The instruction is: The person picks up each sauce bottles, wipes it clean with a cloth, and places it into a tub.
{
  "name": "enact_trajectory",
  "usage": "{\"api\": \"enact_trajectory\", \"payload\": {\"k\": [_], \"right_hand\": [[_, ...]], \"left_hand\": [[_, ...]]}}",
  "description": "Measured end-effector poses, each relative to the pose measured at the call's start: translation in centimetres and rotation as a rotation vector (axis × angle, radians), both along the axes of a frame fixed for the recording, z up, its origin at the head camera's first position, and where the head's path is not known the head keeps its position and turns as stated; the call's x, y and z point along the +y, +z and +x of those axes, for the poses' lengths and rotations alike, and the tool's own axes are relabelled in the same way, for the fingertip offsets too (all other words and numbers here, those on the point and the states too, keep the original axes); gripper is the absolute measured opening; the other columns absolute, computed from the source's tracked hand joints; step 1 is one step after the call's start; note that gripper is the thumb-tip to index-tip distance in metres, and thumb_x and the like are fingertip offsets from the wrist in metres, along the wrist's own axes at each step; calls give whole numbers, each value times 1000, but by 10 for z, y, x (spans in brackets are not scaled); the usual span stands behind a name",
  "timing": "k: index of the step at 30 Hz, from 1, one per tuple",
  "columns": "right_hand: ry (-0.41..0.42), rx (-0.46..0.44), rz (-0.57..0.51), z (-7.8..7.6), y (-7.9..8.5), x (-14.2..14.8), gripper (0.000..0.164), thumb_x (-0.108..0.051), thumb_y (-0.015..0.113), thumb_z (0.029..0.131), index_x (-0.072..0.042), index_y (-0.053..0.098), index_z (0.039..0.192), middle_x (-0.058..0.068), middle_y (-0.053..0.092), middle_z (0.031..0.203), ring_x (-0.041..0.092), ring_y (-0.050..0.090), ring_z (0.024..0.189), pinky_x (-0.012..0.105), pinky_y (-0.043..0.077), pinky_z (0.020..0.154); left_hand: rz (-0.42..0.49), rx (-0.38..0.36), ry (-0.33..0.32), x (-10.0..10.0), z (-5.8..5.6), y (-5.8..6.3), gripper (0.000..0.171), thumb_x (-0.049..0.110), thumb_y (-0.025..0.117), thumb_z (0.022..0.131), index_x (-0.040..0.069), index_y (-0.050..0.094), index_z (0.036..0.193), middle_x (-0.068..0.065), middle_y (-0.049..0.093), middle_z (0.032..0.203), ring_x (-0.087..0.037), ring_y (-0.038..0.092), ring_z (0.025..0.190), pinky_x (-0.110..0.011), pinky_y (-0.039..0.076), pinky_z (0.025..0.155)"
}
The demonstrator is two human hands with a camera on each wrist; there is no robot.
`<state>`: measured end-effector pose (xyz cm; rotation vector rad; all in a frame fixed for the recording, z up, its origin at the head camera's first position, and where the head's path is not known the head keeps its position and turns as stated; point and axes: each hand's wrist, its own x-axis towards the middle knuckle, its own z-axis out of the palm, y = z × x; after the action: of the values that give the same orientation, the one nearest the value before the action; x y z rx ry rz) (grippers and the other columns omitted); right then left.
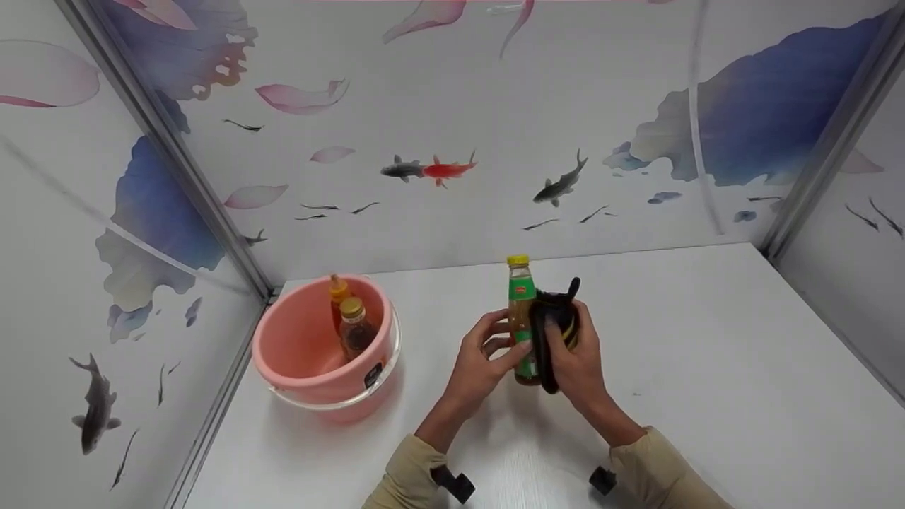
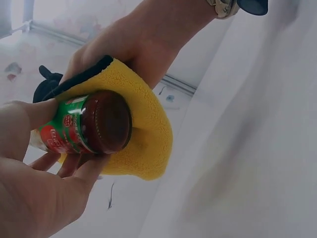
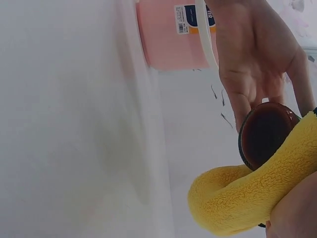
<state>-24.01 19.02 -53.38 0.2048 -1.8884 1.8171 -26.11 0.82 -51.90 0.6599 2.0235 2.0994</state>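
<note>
Above the white table, my left hand holds a glass sauce bottle between thumb and fingers. The bottle is upright, with a yellow cap, a green label and brown contents. My right hand grips a folded cleaning cloth, dark on one face, against the bottle's right side. In the left wrist view the cloth's other face shows as fluffy yellow fabric wrapped partly round the bottle's lower side. The dark bottle base faces the camera in the right wrist view.
A pink bucket with a white handle stands on the table at the left. Inside it are a yellow-topped squeeze bottle and a gold-capped bottle of dark liquid. Printed wall panels enclose the table's back and sides.
</note>
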Motion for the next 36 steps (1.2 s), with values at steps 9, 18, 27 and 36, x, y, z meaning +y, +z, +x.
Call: {"api": "enact_trajectory", "payload": {"k": [9,18,27,36], "right_hand": [[-20,34,-23,-2,0,1,37,-15,63,110,-10,56,146,4,66,128,22,66,116,26,58,94],[-39,4,-7,-1,2,4,38,-16,63,110,-10,54,147,0,65,129,22,65,116,24,58,95],[-29,11,-23,-2,4,8,38,-16,63,111,-11,55,148,2,65,129,24,65,112,26,59,90],[-17,13,-47,-3,6,11,38,-20,62,111,-13,54,148,2,65,132,24,65,116,27,59,92]], "left_hand": [[-15,-65,-52,1,1,1,60,31,80,100,26,56,154,-8,67,140,-24,71,125,-41,67,91],[-102,-42,-83,2,5,-4,62,33,83,97,28,53,152,1,66,146,-20,67,133,-46,60,107],[-159,18,-130,3,6,-6,57,34,85,95,33,60,147,5,64,140,-20,63,131,-36,55,111],[-184,13,-172,1,5,-5,63,32,85,96,31,59,153,5,69,137,-14,69,125,-32,56,110]]}}
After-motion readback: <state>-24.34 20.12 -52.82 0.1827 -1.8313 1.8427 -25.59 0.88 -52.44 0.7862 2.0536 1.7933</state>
